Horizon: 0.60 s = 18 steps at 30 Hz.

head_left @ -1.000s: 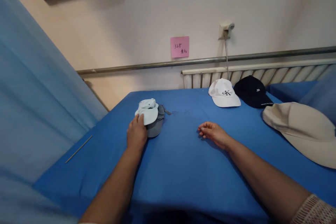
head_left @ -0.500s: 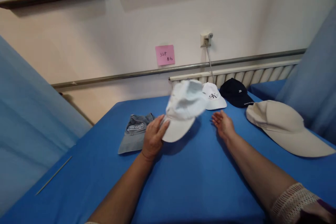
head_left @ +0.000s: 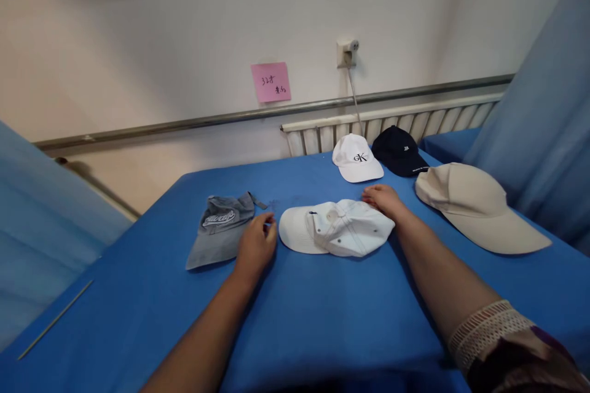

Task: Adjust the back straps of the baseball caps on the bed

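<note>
A pale white baseball cap (head_left: 353, 230) lies on its side on the blue cloth, its brim pointing left. Just left of that brim is my left hand (head_left: 258, 239), fingers loosely curled and a little apart, holding nothing. A grey cap (head_left: 220, 227) with white lettering rests close beside this hand, on its left. My right hand (head_left: 381, 199) is at the far right side of the pale cap, fingers stretched out and not gripping; whether it touches the crown I cannot tell.
Behind stand a white cap with black letters (head_left: 357, 158) and a black cap (head_left: 399, 150). A large beige cap (head_left: 479, 206) sits at the right. A thin stick (head_left: 55, 320) lies at the left on the blue-covered table (head_left: 322, 319). A radiator (head_left: 308, 140) runs along the wall.
The pale cap, earlier lifted by its brim in my left hand, now lies on the table, released, brim to the left. My right hand has come to the cap's far side.
</note>
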Motion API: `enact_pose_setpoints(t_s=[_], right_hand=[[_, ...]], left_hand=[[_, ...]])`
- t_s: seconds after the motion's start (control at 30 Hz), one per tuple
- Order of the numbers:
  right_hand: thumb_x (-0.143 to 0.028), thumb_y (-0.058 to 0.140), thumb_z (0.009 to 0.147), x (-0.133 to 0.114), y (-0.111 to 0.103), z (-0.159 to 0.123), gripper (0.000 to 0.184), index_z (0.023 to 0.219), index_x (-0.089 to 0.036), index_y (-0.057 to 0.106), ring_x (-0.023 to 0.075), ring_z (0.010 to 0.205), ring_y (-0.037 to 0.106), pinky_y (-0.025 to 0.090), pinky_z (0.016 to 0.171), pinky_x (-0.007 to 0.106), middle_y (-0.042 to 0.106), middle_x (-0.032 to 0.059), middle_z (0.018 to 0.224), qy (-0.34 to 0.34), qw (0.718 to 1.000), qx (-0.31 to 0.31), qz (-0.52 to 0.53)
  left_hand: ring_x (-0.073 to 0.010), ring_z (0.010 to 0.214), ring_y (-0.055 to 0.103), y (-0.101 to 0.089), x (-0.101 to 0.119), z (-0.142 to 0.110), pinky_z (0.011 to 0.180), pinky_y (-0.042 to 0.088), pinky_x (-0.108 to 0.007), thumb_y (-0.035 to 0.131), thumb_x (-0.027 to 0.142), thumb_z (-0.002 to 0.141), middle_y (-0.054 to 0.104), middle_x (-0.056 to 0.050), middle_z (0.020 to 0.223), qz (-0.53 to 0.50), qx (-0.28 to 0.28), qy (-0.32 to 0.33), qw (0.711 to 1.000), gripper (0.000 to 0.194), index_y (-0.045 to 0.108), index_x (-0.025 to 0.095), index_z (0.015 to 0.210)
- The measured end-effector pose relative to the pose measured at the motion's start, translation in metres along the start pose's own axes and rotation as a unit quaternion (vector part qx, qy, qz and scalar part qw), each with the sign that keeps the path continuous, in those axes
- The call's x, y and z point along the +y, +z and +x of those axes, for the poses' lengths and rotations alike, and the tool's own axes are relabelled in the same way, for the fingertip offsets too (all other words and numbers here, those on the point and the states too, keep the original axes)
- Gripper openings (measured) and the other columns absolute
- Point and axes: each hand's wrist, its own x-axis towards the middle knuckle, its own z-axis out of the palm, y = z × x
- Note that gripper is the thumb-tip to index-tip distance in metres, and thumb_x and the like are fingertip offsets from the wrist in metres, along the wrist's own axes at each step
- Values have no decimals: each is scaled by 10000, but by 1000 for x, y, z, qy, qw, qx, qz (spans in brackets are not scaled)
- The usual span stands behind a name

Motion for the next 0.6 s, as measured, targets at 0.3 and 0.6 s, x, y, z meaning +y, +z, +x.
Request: enact_pose_setpoints(t_s=[0.3,0.6], right_hand=[[-222,694,674,-27,-1,-21,331,1001,-184,668,196,907,671,530,729,291,708,91,1068,-26,987,-145,59],[-284,688,660,-38,13,-43,142,686,-165,616,73,424,436,320,422,184,526,-57,480,-25,960,-279,26]], left_hand=[[-190,816,660,27,67,-14,735,490,-288,481,271,901,719,-32,903,-16,-135,76,988,332,619,254,1201],[-217,1019,656,40,48,93,911,503,-372,452,153,878,698,-107,1095,-127,-14,52,990,322,600,168,1165]])
